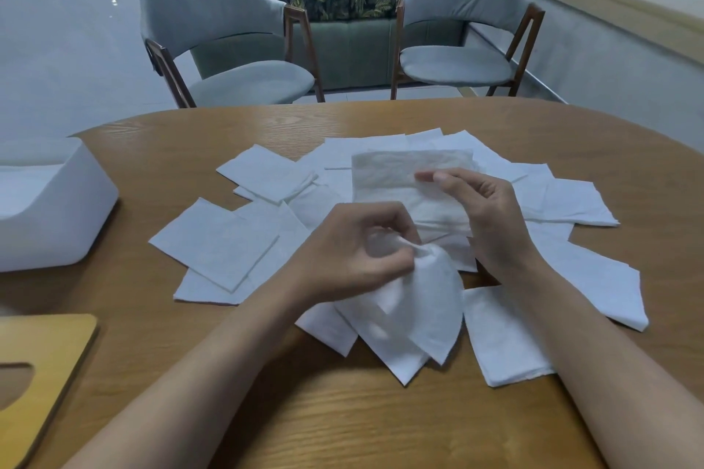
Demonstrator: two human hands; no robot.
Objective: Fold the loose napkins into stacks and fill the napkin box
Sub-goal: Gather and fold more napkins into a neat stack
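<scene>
Several white square napkins lie scattered over the middle of the wooden table. My left hand pinches a bunched napkin that droops below it, above the pile's near edge. Just to its right, my right hand holds up a thin unfolded napkin sheet between thumb and fingers, above the pile. The white napkin box stands open at the table's left edge, well away from both hands; its inside is not visible.
A wooden lid with an oval slot lies at the near left corner. Two grey upholstered chairs stand beyond the table's far edge. A low wall ledge runs along the right.
</scene>
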